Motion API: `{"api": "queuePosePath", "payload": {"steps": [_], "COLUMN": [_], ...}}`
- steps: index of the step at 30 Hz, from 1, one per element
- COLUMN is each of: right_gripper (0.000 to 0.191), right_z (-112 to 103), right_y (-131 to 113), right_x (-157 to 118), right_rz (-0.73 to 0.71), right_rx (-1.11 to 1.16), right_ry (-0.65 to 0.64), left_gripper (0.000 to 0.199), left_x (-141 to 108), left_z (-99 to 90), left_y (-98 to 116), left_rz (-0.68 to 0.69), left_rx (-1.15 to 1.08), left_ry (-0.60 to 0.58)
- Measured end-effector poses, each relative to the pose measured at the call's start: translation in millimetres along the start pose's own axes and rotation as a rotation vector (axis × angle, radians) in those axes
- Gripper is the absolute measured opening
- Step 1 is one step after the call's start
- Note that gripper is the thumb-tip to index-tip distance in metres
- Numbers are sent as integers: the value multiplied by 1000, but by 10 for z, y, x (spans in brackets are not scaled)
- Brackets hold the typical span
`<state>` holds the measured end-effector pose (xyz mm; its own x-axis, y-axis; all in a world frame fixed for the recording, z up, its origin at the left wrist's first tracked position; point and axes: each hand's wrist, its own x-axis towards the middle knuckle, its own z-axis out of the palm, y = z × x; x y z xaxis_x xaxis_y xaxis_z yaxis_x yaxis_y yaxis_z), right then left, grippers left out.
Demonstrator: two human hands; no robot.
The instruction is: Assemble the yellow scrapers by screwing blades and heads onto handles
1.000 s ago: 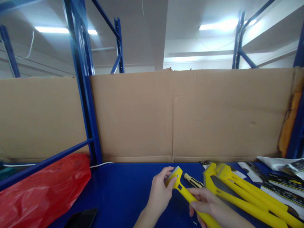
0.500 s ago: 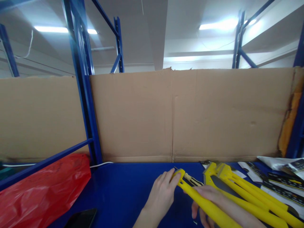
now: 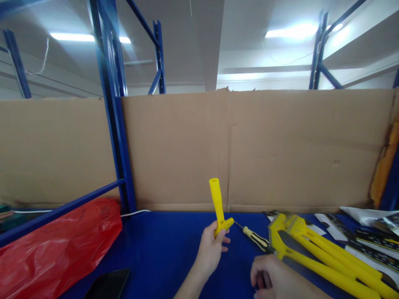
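Note:
My left hand (image 3: 212, 246) grips a yellow tool (image 3: 218, 203) by its wide head, with the hollow handle pointing up. My right hand (image 3: 269, 276) is low over the blue table (image 3: 162, 249), its fingers curled; whatever may be between the fingertips is hidden. A screwdriver (image 3: 257, 239) with a cream and black handle lies between the hands, its tip toward the held tool. Several more yellow tools (image 3: 330, 259) lie beside my right hand, their heads near the screwdriver's handle.
A red plastic bag (image 3: 65, 249) and a black phone (image 3: 107, 284) lie on the left. Packaging cards (image 3: 374, 247) are at the far right. A cardboard wall (image 3: 181, 153) stands behind the table, beside a blue rack post (image 3: 120, 158).
The yellow tool has swung upright in my left hand. My right hand has come off its handle and moved slightly lower. The screwdriver is now in fuller view.

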<state>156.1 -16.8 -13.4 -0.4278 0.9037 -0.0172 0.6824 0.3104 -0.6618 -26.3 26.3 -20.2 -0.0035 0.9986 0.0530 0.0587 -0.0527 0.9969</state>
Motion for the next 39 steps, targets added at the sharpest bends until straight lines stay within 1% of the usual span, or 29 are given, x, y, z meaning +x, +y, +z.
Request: {"api": "queuePosePath", "payload": {"steps": [4,6,8,12,17,20,24,29,32,34,36,39], "right_gripper": [16,15,15,16,26,30,30,31,34,34,33,37], "right_z": [-44,-55,-44,18,34,19,34,70,89,102,109,101], "right_y": [50,46,28,30,113,146,171,196,200,190,169,137], "right_x": [-17,-22,-11,81,179,180,188,209,203,202,211,236], "right_rz": [-17,-17,-35,-136,-199,-258,-327,-362,-367,-342,-287,-199], "right_rx": [-67,-85,-89,-73,46,56,32,-25,-73,-93,-89,-22], "right_ry": [-10,4,48,196,468,558,579,551,558,596,659,715], "left_gripper": [62,67,70,68,62,60,58,56,53,52,50,46], "left_x": [-19,-26,-36,-78,-154,-200,-251,-263,-255,-251,-247,-235], "left_z": [2,-1,-4,8,78,125,165,186,193,195,191,172], "left_y": [30,20,9,20,59,79,111,105,92,96,111,127], "left_rz": [-64,-78,-93,-109,-121,-134,-139,-147,-137,-125,-108,-93], "left_rx": [-89,-110,-123,-131,-108,-122,-143,-153,-159,-157,-155,-146], "left_ry": [-22,-36,-56,-138,-248,-297,-345,-346,-349,-349,-349,-351]}}
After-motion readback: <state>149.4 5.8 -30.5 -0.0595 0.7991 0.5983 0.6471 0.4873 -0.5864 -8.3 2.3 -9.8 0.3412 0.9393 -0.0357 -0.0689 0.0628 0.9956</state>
